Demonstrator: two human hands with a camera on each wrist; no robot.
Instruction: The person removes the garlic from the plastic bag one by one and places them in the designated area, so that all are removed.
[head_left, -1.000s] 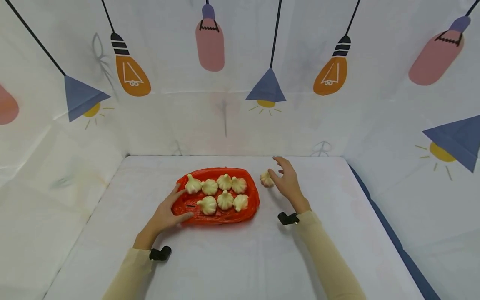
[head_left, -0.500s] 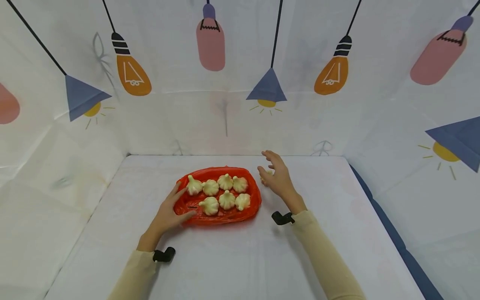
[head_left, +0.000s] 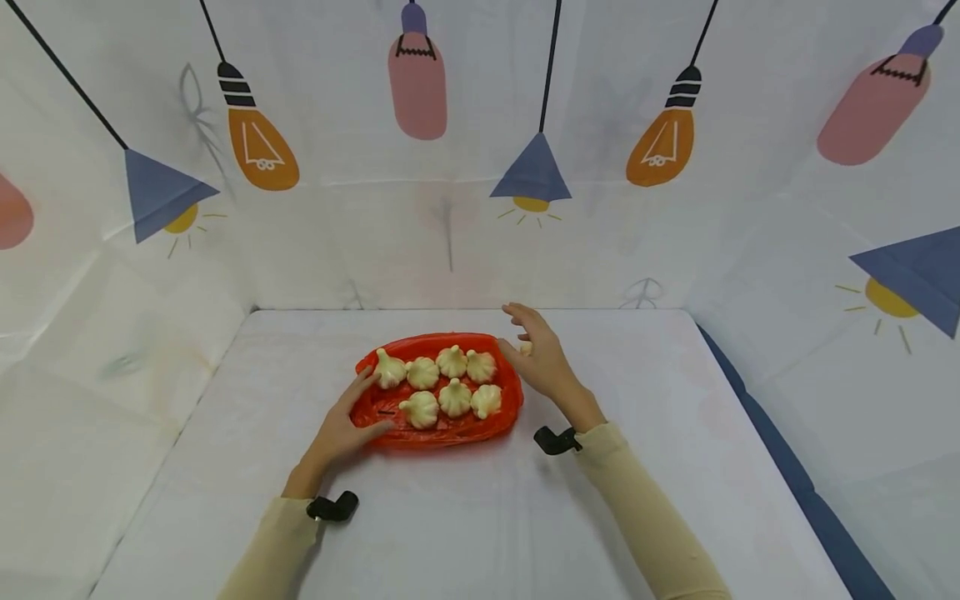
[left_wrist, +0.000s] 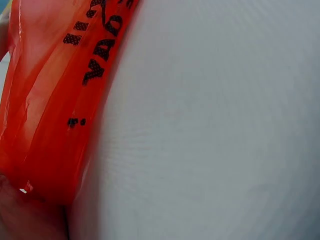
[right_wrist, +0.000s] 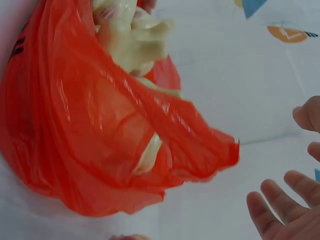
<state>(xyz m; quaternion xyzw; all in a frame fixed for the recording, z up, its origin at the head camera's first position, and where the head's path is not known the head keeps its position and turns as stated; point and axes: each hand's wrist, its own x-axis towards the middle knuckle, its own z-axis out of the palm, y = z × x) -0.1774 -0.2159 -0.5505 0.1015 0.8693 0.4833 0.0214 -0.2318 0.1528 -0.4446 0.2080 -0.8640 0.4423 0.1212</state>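
Note:
Several garlic bulbs lie in two rows on a shallow tray-shaped base covered by a red plastic bag. My left hand rests at its left end, thumb on the near side and fingers on the far side, spread rather than curled. On the right, my right hand hovers by the rim with spread fingers, holding nothing. One loose garlic bulb sits on the table behind that hand, mostly hidden. The right wrist view shows the right-hand fingertips apart from the bag's edge.
A white-covered table carries everything. Behind it hangs a white cloth wall printed with lamps and bulbs. Dark blue fabric runs along the table's right edge. Black lettering marks the bag's side.
My right hand has shifted left from beside the loose garlic bulb to the bag's right rim. The bulb stays on the table. My left hand and the bag have barely moved.

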